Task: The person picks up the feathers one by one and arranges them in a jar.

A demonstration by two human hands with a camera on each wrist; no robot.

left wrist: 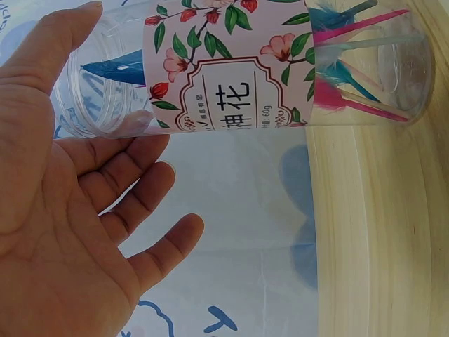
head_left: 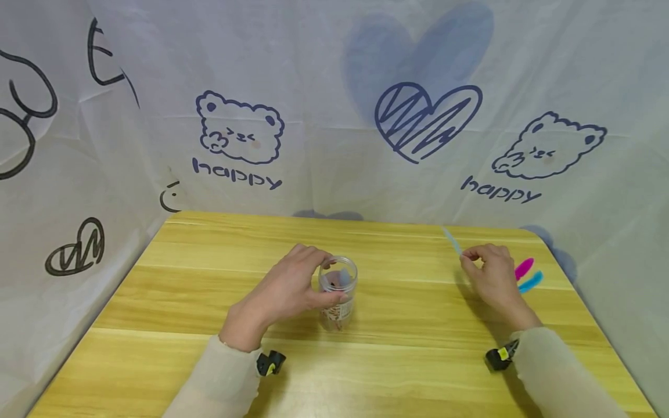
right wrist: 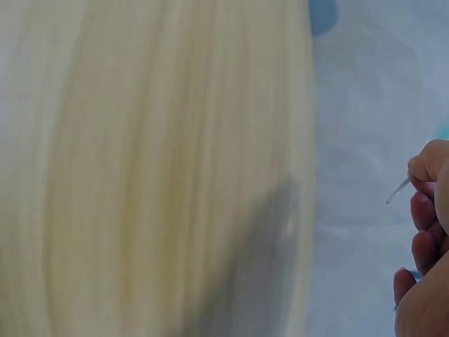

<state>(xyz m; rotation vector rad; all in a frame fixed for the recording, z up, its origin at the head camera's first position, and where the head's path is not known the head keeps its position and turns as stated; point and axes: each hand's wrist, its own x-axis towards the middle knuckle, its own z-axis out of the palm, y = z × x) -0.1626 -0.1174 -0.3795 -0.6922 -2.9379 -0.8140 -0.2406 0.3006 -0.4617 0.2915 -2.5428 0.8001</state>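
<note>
A clear plastic jar [head_left: 338, 310] with a pink floral label [left wrist: 228, 67] stands upright on the table, its top uncovered. Several feathers [left wrist: 344, 84], blue, pink and pale, are inside it. My left hand [head_left: 292, 284] holds the jar near its rim, thumb on one side and fingers on the other. To the right, my right hand [head_left: 491, 276] pinches a pale blue-green feather [head_left: 452, 239] between thumb and fingertips, raised over the table. In the right wrist view its thin quill [right wrist: 398, 189] pokes out from the fingers. A pink feather [head_left: 524, 268] and a blue feather [head_left: 532, 281] lie beside that hand, partly hidden by it.
The wood-grain table [head_left: 407, 371] has its back edge against a pale cloth [head_left: 324, 174] printed with bears and hearts. More cloth hangs at the left and right sides. A small black camera sits on each wrist.
</note>
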